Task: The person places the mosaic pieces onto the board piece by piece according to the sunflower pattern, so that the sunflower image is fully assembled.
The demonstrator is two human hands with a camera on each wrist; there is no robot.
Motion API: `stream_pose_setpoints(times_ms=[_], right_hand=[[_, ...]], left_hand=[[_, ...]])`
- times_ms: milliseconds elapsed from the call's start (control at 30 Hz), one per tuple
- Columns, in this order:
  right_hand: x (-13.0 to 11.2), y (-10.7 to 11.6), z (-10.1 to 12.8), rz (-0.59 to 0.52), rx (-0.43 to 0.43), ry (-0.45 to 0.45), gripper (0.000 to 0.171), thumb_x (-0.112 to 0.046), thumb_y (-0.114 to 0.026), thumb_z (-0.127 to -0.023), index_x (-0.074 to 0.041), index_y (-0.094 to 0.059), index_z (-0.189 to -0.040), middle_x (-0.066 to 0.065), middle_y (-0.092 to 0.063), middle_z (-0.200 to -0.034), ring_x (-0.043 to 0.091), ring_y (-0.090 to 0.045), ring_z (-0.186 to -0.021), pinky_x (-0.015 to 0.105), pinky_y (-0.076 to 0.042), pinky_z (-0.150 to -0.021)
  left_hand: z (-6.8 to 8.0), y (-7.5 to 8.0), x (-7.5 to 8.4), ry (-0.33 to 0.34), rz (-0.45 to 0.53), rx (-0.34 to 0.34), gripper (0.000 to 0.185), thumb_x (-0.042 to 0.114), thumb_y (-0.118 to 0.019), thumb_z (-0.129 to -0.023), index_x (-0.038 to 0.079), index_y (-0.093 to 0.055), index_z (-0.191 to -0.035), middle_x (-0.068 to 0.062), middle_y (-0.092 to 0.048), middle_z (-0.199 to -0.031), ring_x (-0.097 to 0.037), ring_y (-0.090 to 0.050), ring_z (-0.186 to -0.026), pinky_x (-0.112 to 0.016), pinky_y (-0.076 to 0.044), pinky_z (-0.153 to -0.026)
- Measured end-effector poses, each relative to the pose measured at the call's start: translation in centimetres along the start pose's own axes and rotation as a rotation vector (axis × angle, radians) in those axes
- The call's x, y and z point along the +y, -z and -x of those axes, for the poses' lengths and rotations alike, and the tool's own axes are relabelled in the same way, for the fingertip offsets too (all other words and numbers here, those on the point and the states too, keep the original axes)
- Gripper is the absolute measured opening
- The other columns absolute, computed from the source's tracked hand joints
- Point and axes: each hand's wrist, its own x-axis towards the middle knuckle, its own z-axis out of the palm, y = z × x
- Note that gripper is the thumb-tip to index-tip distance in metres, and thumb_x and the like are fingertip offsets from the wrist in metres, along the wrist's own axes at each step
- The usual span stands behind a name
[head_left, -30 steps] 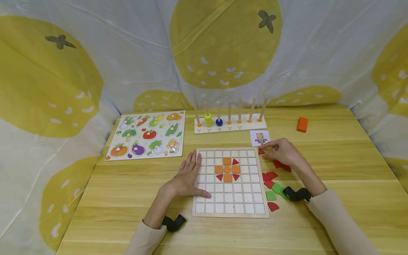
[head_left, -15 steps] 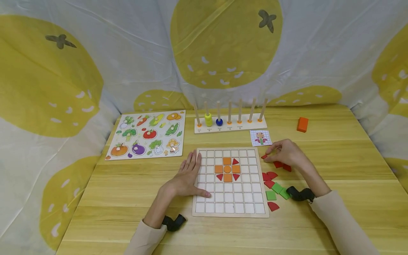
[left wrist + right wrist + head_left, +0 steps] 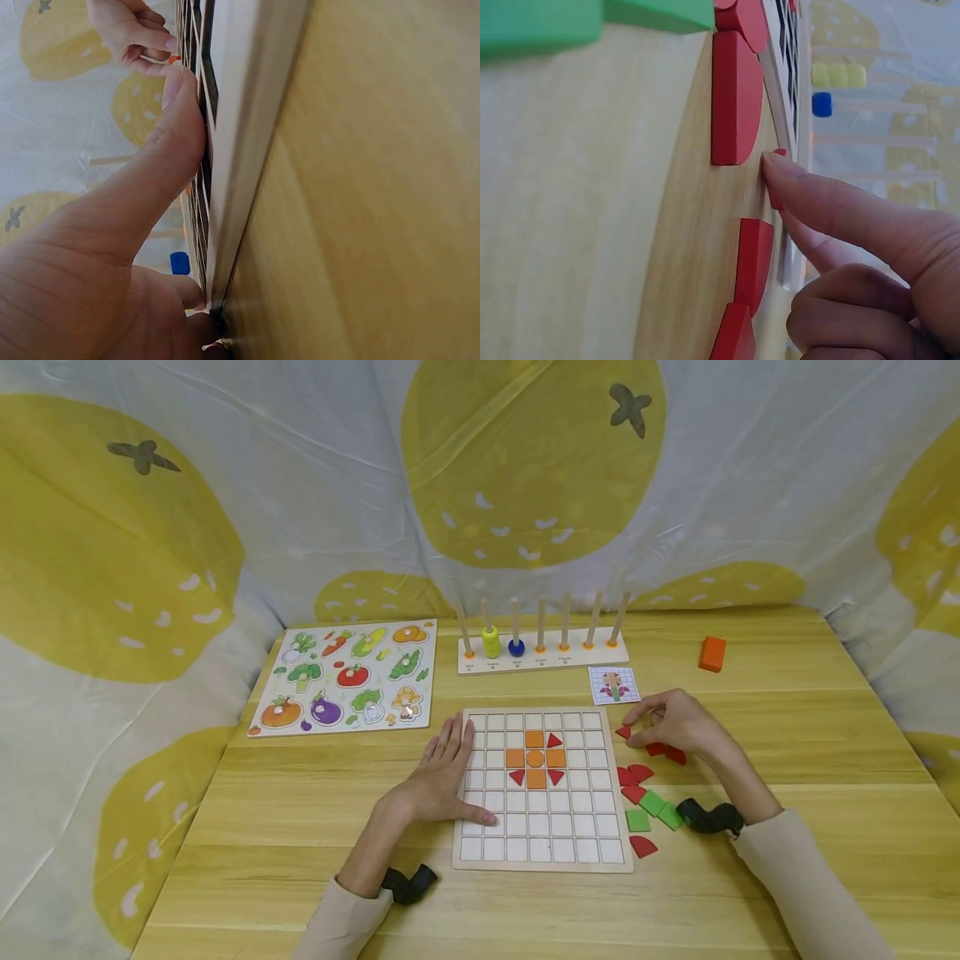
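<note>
Your right hand point(image 3: 671, 722) pinches a small red wooden triangle point(image 3: 622, 732) between thumb and forefinger, low on the pale wooden surface point(image 3: 787, 760), just off the right edge of the square wooden grid board point(image 3: 540, 827) and near its top corner. In the right wrist view your fingertips point(image 3: 780, 169) close on that piece right beside the board's rim.

Two more red wooden pieces point(image 3: 666, 752) lie partly under your palm. Nearer to you, a cluster of red half-round pieces point(image 3: 633, 774) and green square blocks point(image 3: 651, 810) sits along the board's right edge, with one red half-round point(image 3: 642, 846) by the lower corner.

On the board, orange squares around an orange disc point(image 3: 534, 758) form a cross, with red triangles set at three of its corners; the upper left corner cell is bare.

Your left hand point(image 3: 442, 772) lies flat with straight fingers along the board's left edge, thumb pressed on the lower cells, holding nothing.

Just beyond your right hand lies a small pattern card point(image 3: 613, 684). Behind it stands a wooden peg rack point(image 3: 542, 656) carrying yellow rings and a blue ring. A vegetable puzzle board point(image 3: 347, 678) lies at far left, and an orange block point(image 3: 711, 653) sits well apart at far right.
</note>
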Motion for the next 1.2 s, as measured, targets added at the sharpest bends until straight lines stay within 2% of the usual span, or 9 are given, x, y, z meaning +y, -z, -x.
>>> stream_pose_setpoints(times_ms=[300,500,667,700,800,900,933,1033,1200], right_hand=[[-0.1,0.4,0.3,0.022,0.025,0.026,0.03,-0.022,-0.088,-0.083,-0.003,-0.078,-0.106,-0.005,-0.036,-0.056,0.011,-0.034,-0.052,0.025,-0.029,-0.049],[-1.5,0.3,0.8,-0.021,0.029,0.066,0.03,-0.024,-0.084,-0.087,-0.006,-0.079,-0.111,-0.005,-0.028,-0.057,0.01,-0.026,-0.051,0.027,-0.026,-0.049],[-4.1,-1.9,0.0,-0.067,-0.002,0.135,0.024,-0.018,-0.085,-0.086,-0.008,-0.08,-0.107,-0.005,-0.024,-0.06,0.011,-0.023,-0.056,0.032,-0.024,-0.053],[-4.7,-2.4,-0.2,-0.068,-0.007,0.15,0.022,-0.016,-0.085,-0.086,-0.009,-0.081,-0.106,-0.005,-0.024,-0.06,0.012,-0.022,-0.057,0.031,-0.034,-0.057],[-6.4,-4.2,-1.0,-0.062,-0.032,0.176,0.019,-0.014,-0.086,-0.084,-0.01,-0.081,-0.103,-0.005,-0.025,-0.059,0.013,-0.023,-0.057,0.033,-0.033,-0.06],[-8.0,-5.9,-1.8,-0.063,-0.07,0.181,0.02,-0.014,-0.086,-0.084,-0.01,-0.081,-0.103,-0.005,-0.027,-0.056,0.014,-0.023,-0.055,0.028,-0.035,-0.058],[-8.5,-6.5,-2.1,-0.057,-0.078,0.181,0.02,-0.015,-0.087,-0.084,-0.01,-0.081,-0.102,-0.005,-0.028,-0.055,0.014,-0.024,-0.054,0.028,-0.025,-0.054],[-9.5,-7.8,-3.0,-0.037,-0.09,0.183,0.019,-0.014,-0.088,-0.082,-0.01,-0.081,-0.1,-0.006,-0.03,-0.054,0.013,-0.027,-0.053,0.024,-0.025,-0.052],[-10.5,-8.8,-4.2,0.021,-0.092,0.18,0.018,-0.017,-0.089,-0.081,-0.01,-0.081,-0.096,-0.007,-0.032,-0.057,0.012,-0.03,-0.057,0.025,-0.025,-0.054]], left_hand=[[-0.1,-0.2,-0.1,0.006,-0.001,0.002,0.142,0.058,-0.086,-0.077,0.0,0.009,-0.164,-0.018,0.023,-0.171,-0.037,0.02,-0.16,-0.057,0.0,-0.132],[-0.1,-0.2,-0.1,0.006,-0.001,-0.004,0.142,0.059,-0.086,-0.077,0.002,0.01,-0.164,-0.016,0.024,-0.171,-0.036,0.021,-0.16,-0.056,0.001,-0.132],[-0.1,-0.2,-0.1,0.016,-0.009,-0.007,0.143,0.06,-0.086,-0.076,0.003,0.011,-0.164,-0.015,0.025,-0.171,-0.034,0.022,-0.16,-0.055,0.001,-0.132],[-0.1,-0.2,-0.1,0.014,-0.006,-0.002,0.142,0.059,-0.086,-0.076,0.003,0.011,-0.164,-0.016,0.024,-0.171,-0.035,0.021,-0.16,-0.055,0.001,-0.132],[-0.1,-0.2,-0.1,0.018,-0.004,0.0,0.142,0.059,-0.086,-0.077,0.003,0.011,-0.164,-0.015,0.025,-0.171,-0.035,0.021,-0.16,-0.055,0.001,-0.132],[-0.1,-0.3,-0.2,0.021,0.003,0.002,0.141,0.059,-0.085,-0.077,0.002,0.01,-0.164,-0.016,0.024,-0.172,-0.035,0.02,-0.16,-0.055,0.001,-0.132],[-0.1,-0.3,-0.2,0.023,0.003,0.001,0.141,0.059,-0.085,-0.077,0.002,0.01,-0.164,-0.016,0.023,-0.172,-0.035,0.02,-0.16,-0.055,0.001,-0.132],[-0.1,-0.2,-0.2,0.022,0.005,0.004,0.141,0.059,-0.085,-0.077,0.002,0.01,-0.164,-0.017,0.022,-0.172,-0.036,0.019,-0.161,-0.056,0.0,-0.132],[-0.1,-0.2,-0.1,0.012,0.0,0.009,0.141,0.059,-0.086,-0.077,0.001,0.009,-0.164,-0.018,0.021,-0.172,-0.037,0.018,-0.161,-0.057,-0.001,-0.132]])
